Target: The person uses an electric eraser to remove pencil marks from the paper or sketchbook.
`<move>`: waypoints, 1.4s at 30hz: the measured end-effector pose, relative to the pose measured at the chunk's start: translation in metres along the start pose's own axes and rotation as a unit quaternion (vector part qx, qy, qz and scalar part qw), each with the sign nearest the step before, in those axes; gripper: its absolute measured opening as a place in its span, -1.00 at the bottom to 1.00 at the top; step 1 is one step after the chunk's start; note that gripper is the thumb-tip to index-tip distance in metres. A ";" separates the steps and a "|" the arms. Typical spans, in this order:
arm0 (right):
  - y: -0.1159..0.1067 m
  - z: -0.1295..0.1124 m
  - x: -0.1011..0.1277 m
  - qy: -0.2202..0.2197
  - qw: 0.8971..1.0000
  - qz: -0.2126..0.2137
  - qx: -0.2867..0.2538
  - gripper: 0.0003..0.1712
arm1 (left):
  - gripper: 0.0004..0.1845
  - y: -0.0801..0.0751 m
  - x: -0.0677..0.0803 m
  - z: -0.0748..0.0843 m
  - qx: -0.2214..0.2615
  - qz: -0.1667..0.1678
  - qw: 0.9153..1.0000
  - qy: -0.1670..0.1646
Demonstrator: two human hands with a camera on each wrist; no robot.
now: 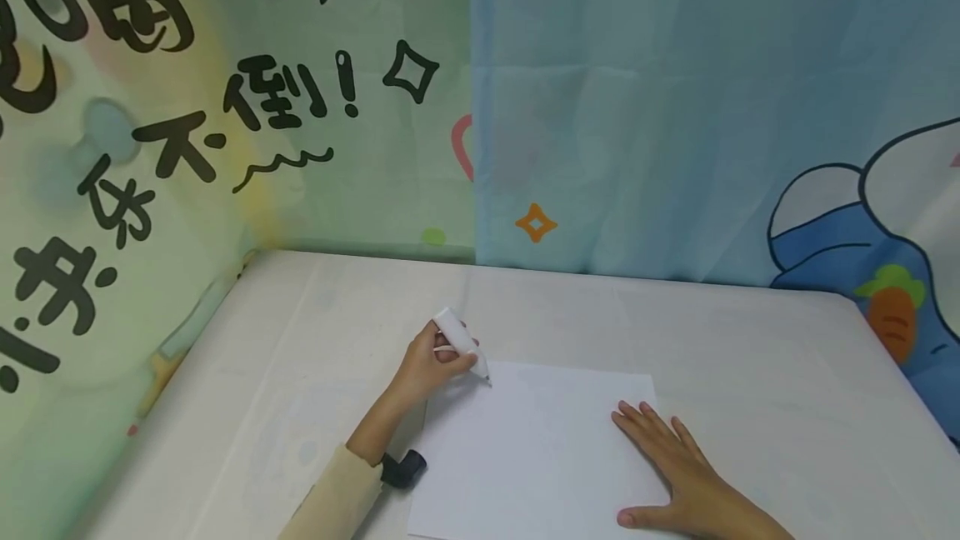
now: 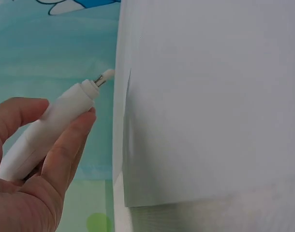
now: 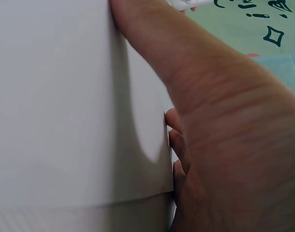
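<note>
Steadying paper (image 1: pixel 547 448) helps: right hand (image 1: pixel 678 469) spreads fingers at right edge, gripping nothing; left hand (image 1: pixel 426 373) pinches pen (image 1: pixel 460 333) near far left corner, light pressure best.

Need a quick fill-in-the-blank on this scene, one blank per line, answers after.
The hand holding the pen is the person's ____ one.
The pen and the paper are both ____ in colour.
The carrot drawn on the wall cloth has leaves coloured ____.
Missing words: left; white; green.
</note>
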State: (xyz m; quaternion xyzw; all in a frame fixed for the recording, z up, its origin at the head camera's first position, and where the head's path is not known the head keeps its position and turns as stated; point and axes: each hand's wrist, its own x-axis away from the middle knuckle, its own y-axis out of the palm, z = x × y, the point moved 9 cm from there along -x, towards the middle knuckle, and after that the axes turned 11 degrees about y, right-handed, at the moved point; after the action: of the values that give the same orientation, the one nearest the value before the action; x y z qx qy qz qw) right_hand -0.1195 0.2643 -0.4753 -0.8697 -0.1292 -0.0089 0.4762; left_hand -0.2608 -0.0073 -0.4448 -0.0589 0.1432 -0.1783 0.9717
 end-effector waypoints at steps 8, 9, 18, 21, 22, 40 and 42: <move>0.002 -0.004 -0.002 -0.009 1.000 -0.001 -0.006 0.21 | -0.53 -0.013 0.003 -0.018 0.041 0.061 0.995 -0.066; 0.002 -0.004 -0.001 -0.009 1.000 -0.001 -0.005 0.21 | -0.54 -0.013 0.003 -0.020 0.051 0.066 0.993 -0.079; 0.004 -0.001 -0.002 0.007 1.000 -0.007 -0.004 0.22 | -0.54 -0.020 0.007 -0.036 0.076 0.108 0.984 -0.121; 0.004 0.000 -0.003 0.013 1.000 -0.011 -0.005 0.23 | -0.56 -0.022 0.007 -0.037 0.083 0.115 0.983 -0.118; 0.004 0.000 -0.003 0.014 1.000 -0.012 -0.003 0.23 | -0.57 -0.021 0.006 -0.037 0.085 0.116 0.983 -0.116; 0.001 0.001 -0.001 0.006 1.000 0.002 0.008 0.23 | -0.59 -0.014 0.004 -0.033 0.076 0.098 0.986 -0.111; 0.001 0.001 -0.001 0.009 1.000 -0.001 0.005 0.22 | -0.59 -0.014 0.004 -0.033 0.065 0.093 0.987 -0.112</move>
State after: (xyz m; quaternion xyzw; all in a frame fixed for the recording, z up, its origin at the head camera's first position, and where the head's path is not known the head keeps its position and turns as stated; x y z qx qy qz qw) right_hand -0.1203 0.2645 -0.4770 -0.8670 -0.1263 -0.0167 0.4817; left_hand -0.2719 -0.0236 -0.4746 -0.0018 0.0262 -0.0878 0.9958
